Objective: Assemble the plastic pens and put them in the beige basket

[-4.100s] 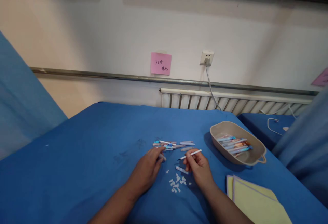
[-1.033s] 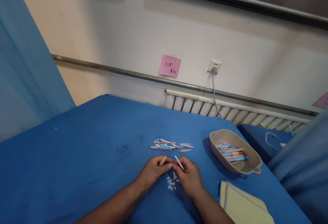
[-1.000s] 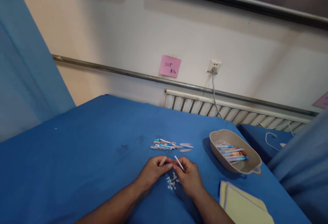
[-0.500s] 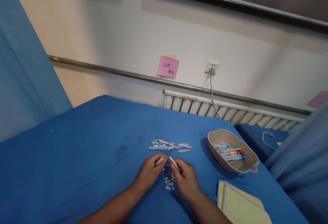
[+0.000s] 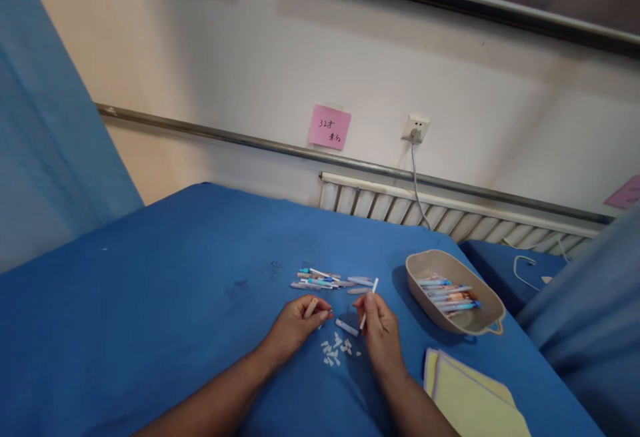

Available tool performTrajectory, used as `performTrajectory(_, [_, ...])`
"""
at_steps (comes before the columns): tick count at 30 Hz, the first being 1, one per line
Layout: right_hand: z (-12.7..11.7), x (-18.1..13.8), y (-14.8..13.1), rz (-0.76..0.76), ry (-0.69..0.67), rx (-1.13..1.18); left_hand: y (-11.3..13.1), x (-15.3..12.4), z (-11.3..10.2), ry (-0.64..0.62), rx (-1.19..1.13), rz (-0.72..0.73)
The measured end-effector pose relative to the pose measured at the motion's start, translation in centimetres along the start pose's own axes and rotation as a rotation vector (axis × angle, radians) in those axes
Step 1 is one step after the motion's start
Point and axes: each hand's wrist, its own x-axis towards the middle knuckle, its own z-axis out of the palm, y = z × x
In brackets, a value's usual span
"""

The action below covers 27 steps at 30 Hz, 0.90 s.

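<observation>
My left hand [image 5: 299,320] is closed round a beige pen barrel [image 5: 311,307], whose pale end sticks up between thumb and fingers. A short gap to the right, my right hand [image 5: 379,330] pinches a thin white stick [image 5: 375,285], held upright and slanting; it looks like a slim pen part. On the blue cloth between the hands lies a short whitish tube [image 5: 347,327], close to my right fingers. Several small white pieces [image 5: 334,350] are scattered just below it. Beyond my hands is a loose pile of pens and pen parts [image 5: 320,281].
A beige basket [image 5: 493,303] with several pens [image 5: 453,297] inside stands on the right of the blue-covered table [image 5: 175,303]. Yellow cloths or sheets [image 5: 475,400] lie in front of it. Behind are a radiator [image 5: 380,205] and a plugged-in cable [image 5: 417,187].
My hands were together and have moved apart, the right one going right. The whitish tube now shows lying between them. The white stick in my right hand now stands steeper.
</observation>
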Motion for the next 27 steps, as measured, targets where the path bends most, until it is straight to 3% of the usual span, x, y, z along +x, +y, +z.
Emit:
performTrajectory(11, [0.4,-0.1,0.5,0.029,-0.024,0.188,-0.5,0.3,-0.2,-0.065,0.009,0.017])
performTrajectory(27, [0.7,-0.1,1.1,0.035,-0.118,0.198,-1.1,0.6,-0.4,-0.109,-0.003,0.06])
